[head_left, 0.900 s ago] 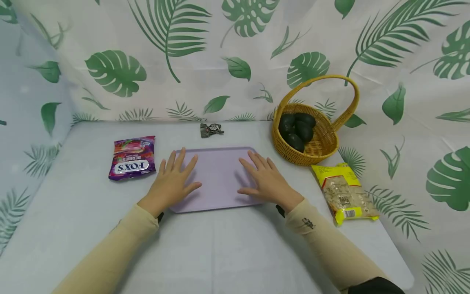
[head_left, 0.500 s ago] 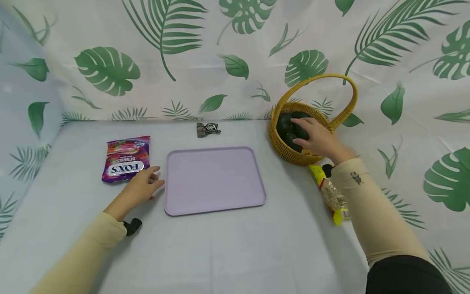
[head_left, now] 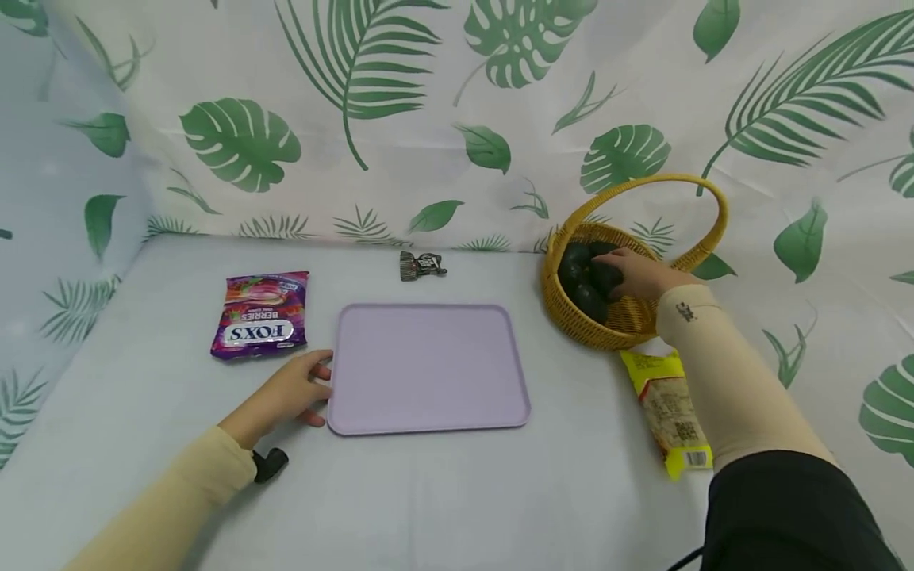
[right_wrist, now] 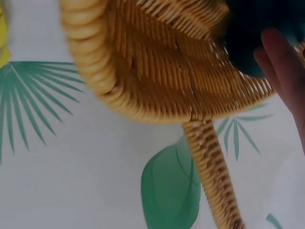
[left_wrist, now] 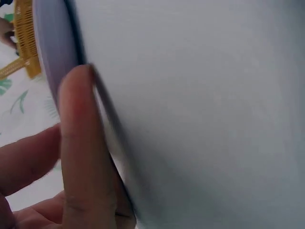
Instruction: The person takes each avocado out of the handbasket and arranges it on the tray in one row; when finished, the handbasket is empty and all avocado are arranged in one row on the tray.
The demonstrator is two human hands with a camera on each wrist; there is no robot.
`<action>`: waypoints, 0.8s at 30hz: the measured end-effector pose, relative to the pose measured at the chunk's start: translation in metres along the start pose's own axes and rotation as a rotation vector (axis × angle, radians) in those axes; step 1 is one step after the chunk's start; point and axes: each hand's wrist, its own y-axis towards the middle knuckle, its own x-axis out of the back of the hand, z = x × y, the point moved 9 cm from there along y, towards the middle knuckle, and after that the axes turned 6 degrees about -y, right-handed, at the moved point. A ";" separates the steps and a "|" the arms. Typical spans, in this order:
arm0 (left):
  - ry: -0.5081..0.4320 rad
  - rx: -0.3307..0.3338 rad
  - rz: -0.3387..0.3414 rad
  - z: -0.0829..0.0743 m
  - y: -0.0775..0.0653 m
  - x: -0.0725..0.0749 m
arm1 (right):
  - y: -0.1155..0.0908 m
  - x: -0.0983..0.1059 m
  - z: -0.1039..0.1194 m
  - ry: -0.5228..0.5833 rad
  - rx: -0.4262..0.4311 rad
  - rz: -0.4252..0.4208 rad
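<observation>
Head view: R hand (head_left: 638, 274) grips a dark oval fruit (head_left: 605, 277) in a basket (head_left: 581, 333); L hand (head_left: 289, 392) at a tray (head_left: 428, 369)

Golden wicker basket stands right of ctr, upper half of frame, its tall arched handle (head_left: 664, 180) leaning toward upper right. Several dark oval fruits bunch in its L side. R hand comes from lower right in a cream sleeve (head_left: 728, 373), black higher up; thumb & fingers close round one fruit at the bunch's R edge. Fingers part-cover it, so can't tell which way its long axis points. Front fruit (head_left: 589, 303) slants, long axis upper L to lower R. R wrist view: fingers lie against dark fruit by the wicker wall.

L hand, lower L of ctr, is relaxed, fingers loosely spread, tips at the tray's L rim; L wrist view shows one finger along that rim. Tray: lilac, rounded rectangle, mid-frame, long axis side to side.

Also on white table (head_left: 464, 507): purple FOX'S Berries bag (head_left: 260, 305), L of tray, print upside down; small dark wrapped item (head_left: 425, 266) above tray; yellow-ended bag (head_left: 671, 404) below basket, slanting upper L to lower R, partly behind R sleeve. Backdrop (head_left: 524, 159): white w/ green leaves.
</observation>
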 end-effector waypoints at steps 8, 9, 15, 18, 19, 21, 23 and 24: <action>-0.025 0.007 -0.016 0.007 0.006 0.002 | 0.018 -0.014 -0.006 -0.031 0.005 0.036; -0.028 0.009 -0.018 0.007 0.006 0.003 | 0.020 -0.013 -0.005 -0.044 0.011 0.031; -0.036 0.006 -0.016 0.004 0.005 0.000 | 0.014 -0.005 -0.006 -0.059 0.004 -0.013; -0.036 0.010 -0.008 0.005 0.005 -0.004 | 0.010 -0.006 -0.008 -0.038 -0.013 -0.004; -0.036 0.013 -0.012 0.006 0.005 -0.004 | 0.010 -0.006 -0.007 -0.031 -0.012 -0.004; -0.033 0.015 -0.028 0.006 0.005 -0.002 | 0.011 -0.006 -0.005 -0.024 0.002 -0.014; -0.027 0.018 -0.037 0.007 0.004 0.000 | 0.011 -0.006 -0.002 -0.013 0.005 -0.023; -0.022 0.015 -0.036 0.007 0.003 0.000 | 0.011 -0.006 -0.001 -0.010 0.006 -0.031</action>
